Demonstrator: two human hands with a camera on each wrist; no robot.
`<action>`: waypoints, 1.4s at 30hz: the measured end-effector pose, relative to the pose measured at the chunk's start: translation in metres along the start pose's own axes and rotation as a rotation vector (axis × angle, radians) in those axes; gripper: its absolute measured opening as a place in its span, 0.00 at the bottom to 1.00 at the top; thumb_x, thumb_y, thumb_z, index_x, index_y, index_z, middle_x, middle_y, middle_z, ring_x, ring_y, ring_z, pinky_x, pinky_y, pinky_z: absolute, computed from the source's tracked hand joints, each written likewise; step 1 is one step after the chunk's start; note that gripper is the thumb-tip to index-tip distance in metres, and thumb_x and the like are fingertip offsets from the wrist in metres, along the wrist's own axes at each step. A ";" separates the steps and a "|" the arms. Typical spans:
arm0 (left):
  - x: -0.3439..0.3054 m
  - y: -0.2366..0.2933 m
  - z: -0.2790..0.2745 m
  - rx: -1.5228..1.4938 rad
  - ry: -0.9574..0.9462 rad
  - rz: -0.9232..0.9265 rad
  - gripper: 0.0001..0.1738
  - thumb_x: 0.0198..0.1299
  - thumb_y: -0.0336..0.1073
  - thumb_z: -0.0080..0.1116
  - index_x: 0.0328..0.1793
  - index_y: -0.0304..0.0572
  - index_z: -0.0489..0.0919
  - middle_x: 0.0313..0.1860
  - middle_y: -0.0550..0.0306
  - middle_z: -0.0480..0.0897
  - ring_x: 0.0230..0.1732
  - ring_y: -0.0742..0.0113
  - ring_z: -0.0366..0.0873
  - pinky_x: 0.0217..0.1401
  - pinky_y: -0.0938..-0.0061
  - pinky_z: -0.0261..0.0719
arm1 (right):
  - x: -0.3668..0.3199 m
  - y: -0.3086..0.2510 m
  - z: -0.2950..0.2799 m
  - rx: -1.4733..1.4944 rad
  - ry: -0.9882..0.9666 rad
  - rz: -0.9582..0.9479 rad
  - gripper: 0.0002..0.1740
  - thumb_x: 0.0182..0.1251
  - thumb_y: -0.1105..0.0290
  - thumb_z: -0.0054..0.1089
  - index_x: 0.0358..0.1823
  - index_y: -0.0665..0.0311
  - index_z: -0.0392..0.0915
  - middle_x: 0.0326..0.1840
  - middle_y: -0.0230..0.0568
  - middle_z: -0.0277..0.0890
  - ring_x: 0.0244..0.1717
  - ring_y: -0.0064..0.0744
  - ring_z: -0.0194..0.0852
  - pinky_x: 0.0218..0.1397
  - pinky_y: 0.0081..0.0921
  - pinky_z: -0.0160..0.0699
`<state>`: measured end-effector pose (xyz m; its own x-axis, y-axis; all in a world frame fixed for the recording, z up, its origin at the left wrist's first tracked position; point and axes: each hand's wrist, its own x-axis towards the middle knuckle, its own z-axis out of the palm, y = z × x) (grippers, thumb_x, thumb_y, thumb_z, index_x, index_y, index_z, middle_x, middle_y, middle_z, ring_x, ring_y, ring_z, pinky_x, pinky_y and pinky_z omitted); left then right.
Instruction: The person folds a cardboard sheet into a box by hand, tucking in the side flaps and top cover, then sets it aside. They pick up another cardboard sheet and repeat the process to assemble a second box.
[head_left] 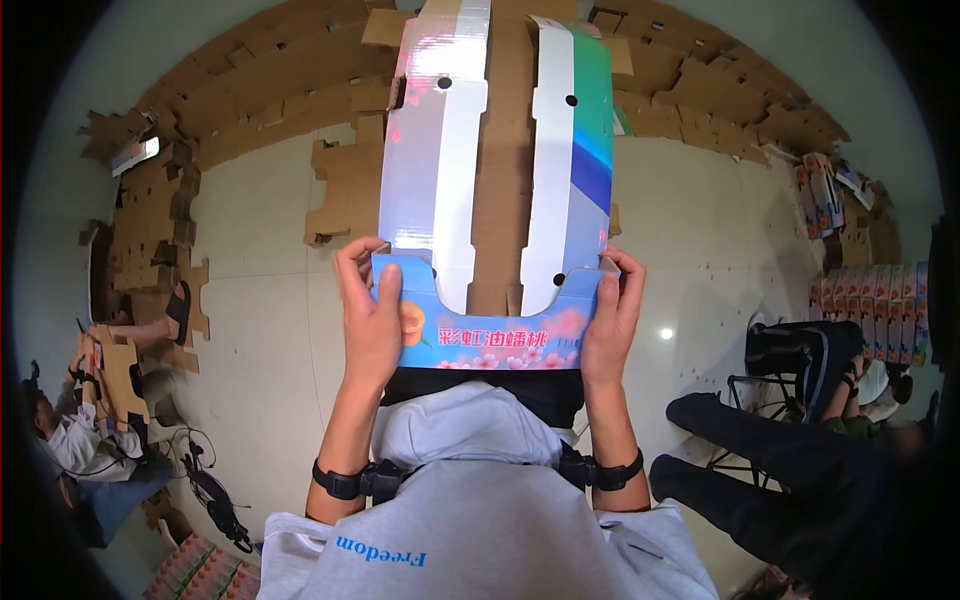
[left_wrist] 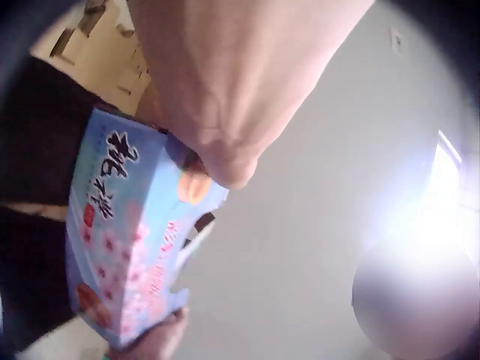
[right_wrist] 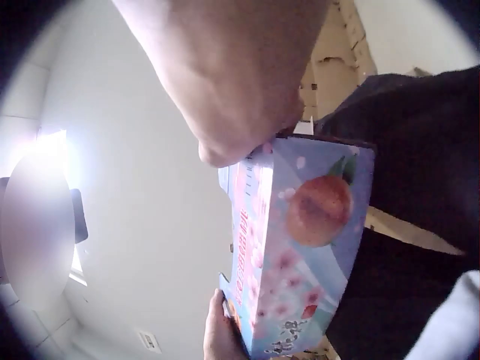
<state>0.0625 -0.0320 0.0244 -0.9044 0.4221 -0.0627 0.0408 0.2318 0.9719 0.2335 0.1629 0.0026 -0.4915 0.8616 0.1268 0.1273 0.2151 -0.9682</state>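
Observation:
A printed cardboard fruit box (head_left: 495, 190), blue and pink with peach pictures and Chinese lettering, is held upright in front of me, its brown inside facing the camera. My left hand (head_left: 372, 310) grips the box's lower left corner, fingers curled over the folded end panel (head_left: 490, 340). My right hand (head_left: 612, 310) grips the lower right corner the same way. In the left wrist view the box (left_wrist: 127, 240) shows below the hand (left_wrist: 225, 90). The right wrist view shows the peach-printed box side (right_wrist: 300, 247) under the hand (right_wrist: 232, 82).
Flat brown cardboard blanks (head_left: 280, 90) lie piled across the far floor. Stacks of printed boxes (head_left: 870, 300) stand at the right. A person in dark trousers (head_left: 780, 450) sits at the right, another person (head_left: 70, 430) at the left. Cables (head_left: 210, 490) lie on the pale tiled floor.

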 end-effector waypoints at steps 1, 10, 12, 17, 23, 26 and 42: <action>0.000 0.003 0.001 -0.093 0.002 -0.039 0.24 0.81 0.34 0.50 0.79 0.39 0.66 0.77 0.44 0.69 0.75 0.54 0.72 0.81 0.59 0.68 | 0.002 0.001 -0.001 0.011 -0.025 0.030 0.22 0.90 0.56 0.45 0.66 0.68 0.73 0.67 0.43 0.74 0.69 0.34 0.69 0.78 0.33 0.63; -0.016 -0.008 -0.010 -0.155 -0.173 -0.001 0.36 0.82 0.44 0.52 0.89 0.39 0.57 0.84 0.41 0.64 0.84 0.52 0.63 0.87 0.57 0.58 | -0.008 -0.015 -0.026 -0.160 -0.122 0.097 0.17 0.79 0.67 0.43 0.60 0.68 0.71 0.64 0.52 0.72 0.69 0.45 0.69 0.79 0.37 0.62; -0.016 -0.015 -0.010 -0.150 -0.200 0.035 0.37 0.82 0.44 0.54 0.89 0.39 0.56 0.84 0.39 0.65 0.86 0.51 0.61 0.88 0.57 0.57 | -0.017 -0.007 -0.021 -0.162 -0.048 0.044 0.17 0.78 0.68 0.42 0.59 0.69 0.71 0.64 0.54 0.72 0.68 0.47 0.70 0.78 0.38 0.63; -0.012 -0.013 -0.002 -0.235 -0.196 -0.082 0.35 0.81 0.38 0.59 0.87 0.38 0.58 0.82 0.39 0.66 0.83 0.51 0.67 0.86 0.59 0.62 | -0.016 0.007 -0.014 -0.155 0.029 0.017 0.18 0.78 0.68 0.44 0.61 0.69 0.70 0.64 0.55 0.71 0.67 0.49 0.72 0.77 0.41 0.65; -0.005 -0.027 0.000 -0.197 -0.152 -0.168 0.34 0.79 0.40 0.62 0.85 0.41 0.64 0.77 0.48 0.68 0.71 0.57 0.77 0.75 0.60 0.75 | -0.013 -0.003 -0.005 -0.266 0.025 0.095 0.20 0.81 0.70 0.48 0.69 0.70 0.64 0.67 0.56 0.70 0.69 0.49 0.71 0.78 0.43 0.65; -0.006 -0.025 -0.002 -0.207 -0.137 -0.174 0.34 0.79 0.40 0.63 0.85 0.40 0.64 0.76 0.47 0.68 0.69 0.56 0.78 0.75 0.60 0.76 | -0.006 0.010 -0.005 -0.187 -0.017 0.143 0.22 0.82 0.68 0.48 0.72 0.70 0.64 0.70 0.56 0.69 0.71 0.47 0.70 0.80 0.42 0.63; -0.006 0.030 -0.018 0.817 -0.428 1.017 0.24 0.65 0.36 0.66 0.69 0.44 0.83 0.73 0.50 0.78 0.83 0.45 0.67 0.90 0.48 0.59 | -0.008 -0.052 -0.011 -0.808 -0.291 -0.527 0.24 0.66 0.79 0.60 0.64 0.65 0.83 0.80 0.56 0.72 0.83 0.58 0.66 0.85 0.51 0.62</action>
<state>0.0612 -0.0435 0.0584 -0.1315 0.9150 0.3814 0.9718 0.0429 0.2319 0.2403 0.1496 0.0547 -0.8312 0.4443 0.3343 0.3260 0.8764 -0.3544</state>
